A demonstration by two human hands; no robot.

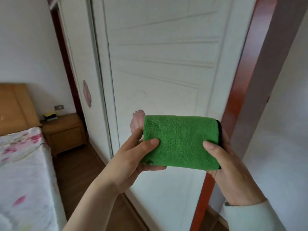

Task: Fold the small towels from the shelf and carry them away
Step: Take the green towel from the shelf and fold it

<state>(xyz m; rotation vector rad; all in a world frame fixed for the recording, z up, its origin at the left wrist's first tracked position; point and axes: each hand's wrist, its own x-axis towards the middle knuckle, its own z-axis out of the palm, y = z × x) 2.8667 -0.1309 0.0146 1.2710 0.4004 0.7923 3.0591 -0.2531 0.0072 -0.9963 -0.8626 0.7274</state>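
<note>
A small green towel (180,140) with a black edge is folded into a compact rectangle and held up in front of me. My left hand (133,157) grips its left end, thumb on top and fingers underneath. Its right end is held by my right hand (221,157), thumb pressed on the front face. No shelf is in view.
A white panelled door (166,64) stands right ahead with a red-brown frame (241,80) on its right. A bed with a floral sheet (21,164) and a wooden nightstand (65,130) are at the left. Wooden floor (80,172) runs between bed and door.
</note>
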